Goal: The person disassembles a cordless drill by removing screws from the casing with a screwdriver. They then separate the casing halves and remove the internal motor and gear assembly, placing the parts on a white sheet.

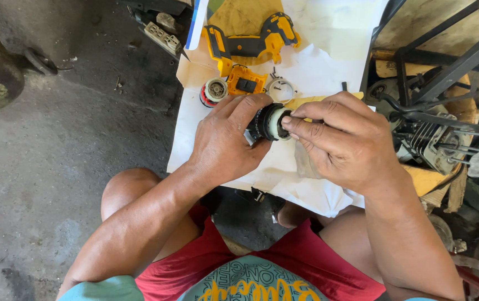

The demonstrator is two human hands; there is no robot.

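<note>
On the left, the left hand (225,142) wraps a black cylinder part (262,122), held above the white paper (312,72) on the floor. The right hand (345,139) pinches the part's pale end ring (278,122) with narrow fingers (301,131). Beyond lie a red-and-white spool (213,91), an orange block (245,81) and a yellow tool shell (250,42). If the pinch slips, the ring could probably drop among these loose pieces.
</note>
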